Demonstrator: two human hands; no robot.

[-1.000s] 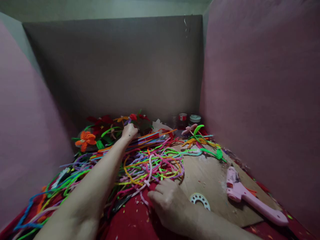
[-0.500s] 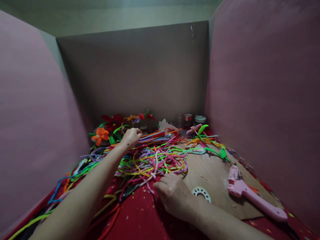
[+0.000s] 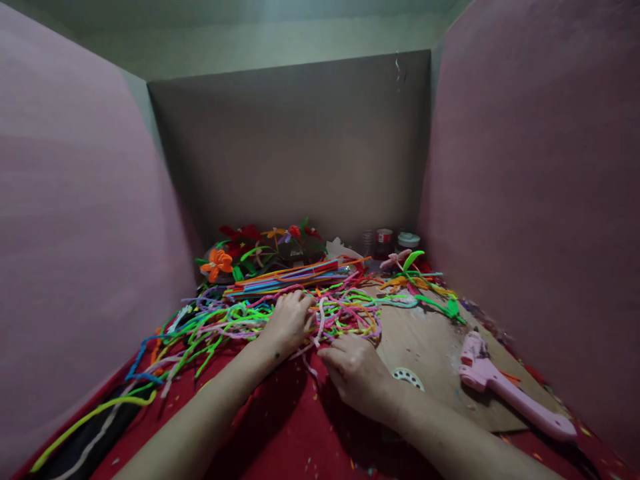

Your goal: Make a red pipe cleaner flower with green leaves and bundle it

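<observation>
A tangled pile of many-coloured pipe cleaners (image 3: 240, 320) spreads across the middle of the red cloth. My left hand (image 3: 289, 323) lies over the pile with its fingers curled down; its fingertips are partly hidden, so what they grip is unclear. Close beside it, my right hand (image 3: 354, 370) is closed in a pinch at the pile's front edge. A pale pink pipe cleaner (image 3: 321, 317) runs down to the right fingertips. Behind the pile lies a bundle of straight pipe cleaners (image 3: 285, 279) in several colours.
At right, a pink glue gun (image 3: 515, 397) rests on a brown board (image 3: 440, 360), near a white ring with holes (image 3: 409, 379). Pipe-cleaner flowers (image 3: 217, 265) and lidded jars (image 3: 409, 240) stand at the back. Pink panels (image 3: 530, 187) rise on both sides.
My left hand has come down and toward me, from above the straight bundle onto the tangled pile beside my right hand. My right hand stays pinched at the front edge. The view has shifted slightly.
</observation>
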